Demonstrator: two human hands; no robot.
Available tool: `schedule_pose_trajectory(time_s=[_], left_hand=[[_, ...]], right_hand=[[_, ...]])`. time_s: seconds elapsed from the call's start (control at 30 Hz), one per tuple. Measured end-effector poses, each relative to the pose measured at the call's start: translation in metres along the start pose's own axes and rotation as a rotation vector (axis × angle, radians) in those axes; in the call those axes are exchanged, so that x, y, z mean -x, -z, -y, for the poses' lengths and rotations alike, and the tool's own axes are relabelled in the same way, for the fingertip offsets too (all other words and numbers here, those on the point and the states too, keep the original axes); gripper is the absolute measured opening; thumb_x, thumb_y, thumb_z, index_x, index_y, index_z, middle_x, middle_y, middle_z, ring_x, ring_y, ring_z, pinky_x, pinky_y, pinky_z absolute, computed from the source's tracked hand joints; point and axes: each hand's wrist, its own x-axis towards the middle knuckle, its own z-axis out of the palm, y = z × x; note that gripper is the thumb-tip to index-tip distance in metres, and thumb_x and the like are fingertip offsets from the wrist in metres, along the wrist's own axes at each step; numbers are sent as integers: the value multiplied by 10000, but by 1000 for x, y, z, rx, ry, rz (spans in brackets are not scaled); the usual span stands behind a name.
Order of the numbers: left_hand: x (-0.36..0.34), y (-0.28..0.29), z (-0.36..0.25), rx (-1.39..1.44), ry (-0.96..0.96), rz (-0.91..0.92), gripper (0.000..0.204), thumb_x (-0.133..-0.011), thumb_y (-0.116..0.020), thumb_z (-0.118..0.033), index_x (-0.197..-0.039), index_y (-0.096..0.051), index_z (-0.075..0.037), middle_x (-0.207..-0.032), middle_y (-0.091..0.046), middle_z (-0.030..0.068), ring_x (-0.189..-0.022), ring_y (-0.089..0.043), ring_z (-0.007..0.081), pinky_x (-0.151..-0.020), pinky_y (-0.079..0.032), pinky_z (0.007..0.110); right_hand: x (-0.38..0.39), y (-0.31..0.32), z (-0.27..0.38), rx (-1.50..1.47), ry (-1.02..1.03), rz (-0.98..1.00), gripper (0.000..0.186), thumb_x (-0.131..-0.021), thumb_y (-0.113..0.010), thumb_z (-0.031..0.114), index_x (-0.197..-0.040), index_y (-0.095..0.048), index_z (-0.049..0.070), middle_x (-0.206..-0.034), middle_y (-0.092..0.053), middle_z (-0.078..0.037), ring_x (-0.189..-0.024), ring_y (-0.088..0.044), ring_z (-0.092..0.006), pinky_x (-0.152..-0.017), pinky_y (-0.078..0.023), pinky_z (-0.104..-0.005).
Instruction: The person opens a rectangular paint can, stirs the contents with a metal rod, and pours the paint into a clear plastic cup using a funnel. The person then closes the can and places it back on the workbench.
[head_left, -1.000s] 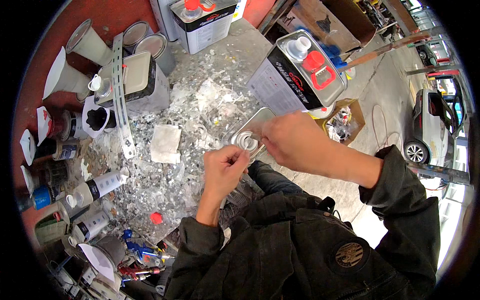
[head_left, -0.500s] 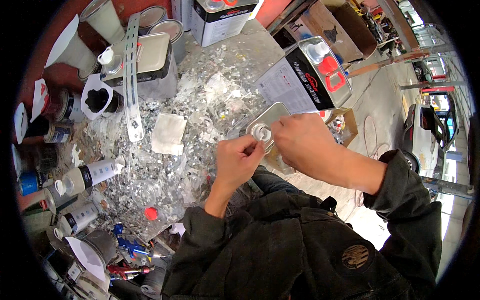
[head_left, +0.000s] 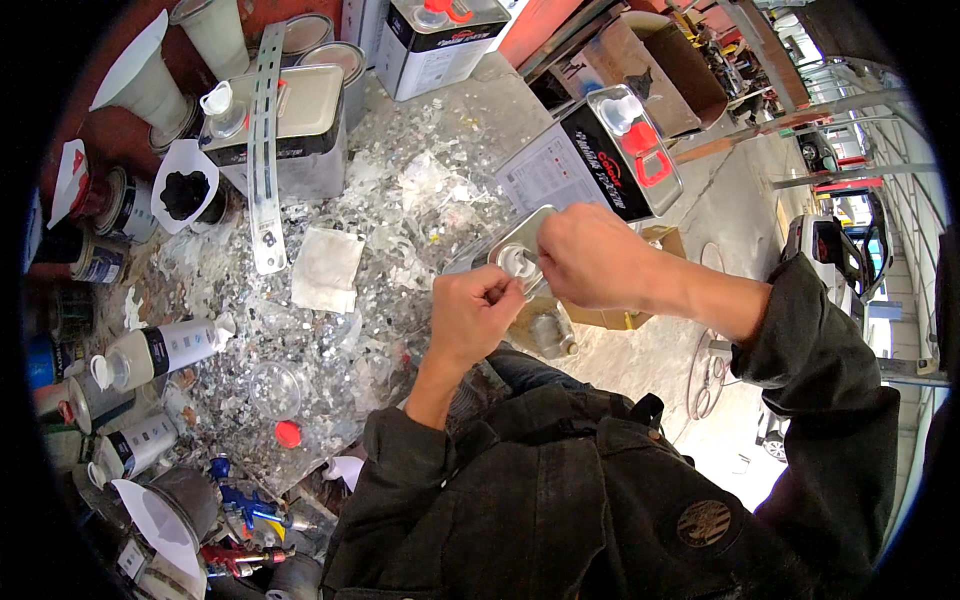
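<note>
Near the middle, a small metal can [head_left: 530, 220] has a white ringed spout fitting [head_left: 516, 261] on its top. My left hand [head_left: 465, 315] is closed, pinching at the lower side of that fitting. My right hand [head_left: 590, 255] is closed over the can's right side at the fitting; what its fingers hold is hidden. A larger can [head_left: 545, 170] with a white spout and red handle stands just behind. A folded white cloth [head_left: 323, 270] lies left of my hands, and a red cap [head_left: 288, 434] lies nearer me.
The bench [head_left: 460, 140] is crusted with paint flakes. Paint cans [head_left: 280, 165], funnels, a perforated strip [head_left: 265, 210] and bottles [head_left: 165, 355] crowd its left and back, with spray guns [head_left: 240, 505] at lower left. Cardboard boxes [head_left: 660, 70] and a parked car [head_left: 840, 250] are to the right.
Both hands stay at the can's fitting. My right hand now sits slightly higher in view and covers more of the can's right side. The view has shifted a little.
</note>
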Motion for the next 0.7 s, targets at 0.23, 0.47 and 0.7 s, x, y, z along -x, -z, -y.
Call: schedule_pose_trajectory(time_s=[0.23,0.47,0.7], left_hand=[[0,1,1,27,12,-14,177,-802,-708,-90,-683,-636,20,-498,-554,61,-447,-475,77,-443,-364,274],[-1,1,6,61,-16,16,228,-863,-691,-95,-661,-641,-5,-505,-587,20,-457,-547,57,-425,-371,251],[-1,0,8,42,-113,4,217,-854,-694,-78,-655,-641,-10,-503,-577,8,-449,-510,49,-427,-357,241]], right_hand=[[-3,-8,-5,-122,-52,-35,149,-733,-595,59,-672,-641,-69,-676,-592,-284,-693,-638,-435,-650,-510,-482],[1,-10,-9,-255,-171,37,183,-766,-624,108,-732,-695,-58,-668,-619,-266,-639,-650,-401,-623,-520,-439],[2,-11,-4,-265,-252,34,191,-767,-631,131,-753,-709,-42,-684,-633,-263,-660,-661,-399,-634,-527,-441]])
